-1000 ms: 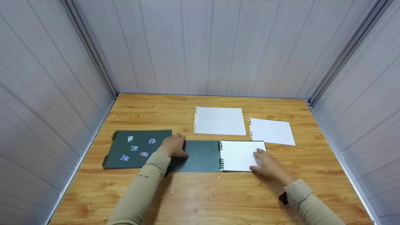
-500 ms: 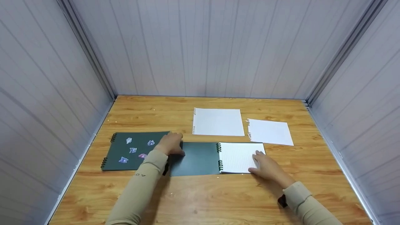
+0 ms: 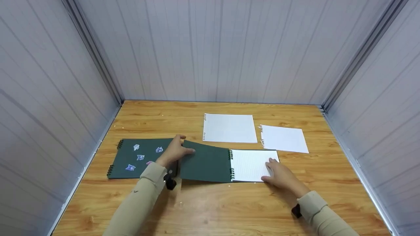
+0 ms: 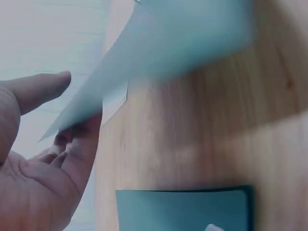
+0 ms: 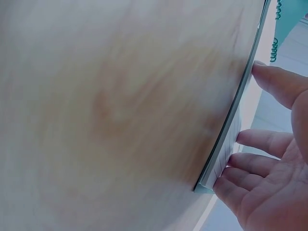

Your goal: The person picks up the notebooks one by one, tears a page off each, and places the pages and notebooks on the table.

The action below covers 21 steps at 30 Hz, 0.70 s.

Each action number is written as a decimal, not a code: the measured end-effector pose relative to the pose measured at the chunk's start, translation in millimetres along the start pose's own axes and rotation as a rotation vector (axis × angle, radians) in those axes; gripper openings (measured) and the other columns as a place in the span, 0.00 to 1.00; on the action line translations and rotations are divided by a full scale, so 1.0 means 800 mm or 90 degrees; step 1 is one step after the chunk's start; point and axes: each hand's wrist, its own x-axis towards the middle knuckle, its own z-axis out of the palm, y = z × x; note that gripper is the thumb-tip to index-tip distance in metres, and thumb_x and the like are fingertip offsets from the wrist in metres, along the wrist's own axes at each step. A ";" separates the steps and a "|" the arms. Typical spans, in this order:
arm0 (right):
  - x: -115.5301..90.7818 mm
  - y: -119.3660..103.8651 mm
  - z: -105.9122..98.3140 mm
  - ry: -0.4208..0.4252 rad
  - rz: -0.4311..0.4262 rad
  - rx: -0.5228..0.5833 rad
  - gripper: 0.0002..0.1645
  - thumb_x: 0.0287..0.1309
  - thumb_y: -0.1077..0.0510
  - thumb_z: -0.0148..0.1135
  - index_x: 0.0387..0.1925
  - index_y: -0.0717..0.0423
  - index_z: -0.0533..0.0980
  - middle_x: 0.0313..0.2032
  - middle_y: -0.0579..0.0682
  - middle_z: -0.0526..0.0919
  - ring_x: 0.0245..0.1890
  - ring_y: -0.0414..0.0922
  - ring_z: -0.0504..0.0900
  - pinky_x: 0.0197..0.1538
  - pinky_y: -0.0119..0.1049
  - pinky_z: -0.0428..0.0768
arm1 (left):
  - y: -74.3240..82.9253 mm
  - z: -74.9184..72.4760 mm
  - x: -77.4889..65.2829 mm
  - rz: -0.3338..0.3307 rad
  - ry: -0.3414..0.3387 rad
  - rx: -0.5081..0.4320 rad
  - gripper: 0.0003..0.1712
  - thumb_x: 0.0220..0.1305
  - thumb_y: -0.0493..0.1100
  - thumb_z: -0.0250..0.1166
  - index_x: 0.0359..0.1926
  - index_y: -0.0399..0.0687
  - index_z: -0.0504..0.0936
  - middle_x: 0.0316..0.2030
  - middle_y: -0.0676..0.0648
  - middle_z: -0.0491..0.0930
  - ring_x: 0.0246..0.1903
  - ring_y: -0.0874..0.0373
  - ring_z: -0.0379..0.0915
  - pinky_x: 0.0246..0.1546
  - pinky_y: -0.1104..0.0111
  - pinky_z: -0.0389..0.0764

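A small spiral notebook with a dark green cover lies open, its lined white pages [image 3: 249, 165] facing up on the right. Its front cover [image 3: 205, 164] is tilted up off the table at the left. My left hand [image 3: 174, 152] holds that cover's free edge, fingers curled behind it and thumb on the other side; the left wrist view shows the thumb apart from the sheet. On the pages' right edge rests my right hand [image 3: 280, 173], fingers extended and thumb near the front edge. A larger green spiral notebook [image 3: 126, 155] with several animal stickers lies shut, partly behind my left arm.
Two loose white sheets with torn spiral holes lie behind the notebook, a larger one [image 3: 229, 127] and a smaller one [image 3: 284, 138]. Panel walls [image 3: 210, 49] enclose the wooden table [image 3: 210, 209] at the back and both sides.
The small notebook's cover has risen from flat to tilted, lifted at its left edge by my left hand. My right hand has stayed on the pages.
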 end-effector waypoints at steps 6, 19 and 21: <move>0.000 -0.001 0.001 -0.006 0.010 0.012 0.45 0.70 0.47 0.74 0.73 0.75 0.70 0.79 0.76 0.63 0.81 0.73 0.60 0.82 0.67 0.60 | -0.009 -0.001 -0.026 -0.033 -0.088 -0.031 0.40 0.67 0.43 0.77 0.74 0.38 0.70 0.63 0.38 0.81 0.60 0.44 0.80 0.70 0.45 0.78; -0.003 0.000 0.002 -0.003 0.013 0.030 0.45 0.71 0.48 0.73 0.75 0.74 0.68 0.80 0.74 0.60 0.83 0.72 0.57 0.83 0.67 0.58 | 0.015 0.008 -0.048 -0.003 -0.231 -0.157 0.54 0.56 0.27 0.68 0.84 0.44 0.60 0.77 0.36 0.70 0.73 0.37 0.71 0.76 0.38 0.71; -0.003 0.000 0.003 -0.001 0.012 0.031 0.45 0.71 0.48 0.73 0.75 0.74 0.69 0.80 0.75 0.60 0.82 0.72 0.58 0.83 0.67 0.58 | 0.029 0.017 -0.056 0.019 -0.215 -0.201 0.53 0.58 0.25 0.63 0.85 0.43 0.59 0.77 0.34 0.70 0.72 0.38 0.72 0.75 0.40 0.74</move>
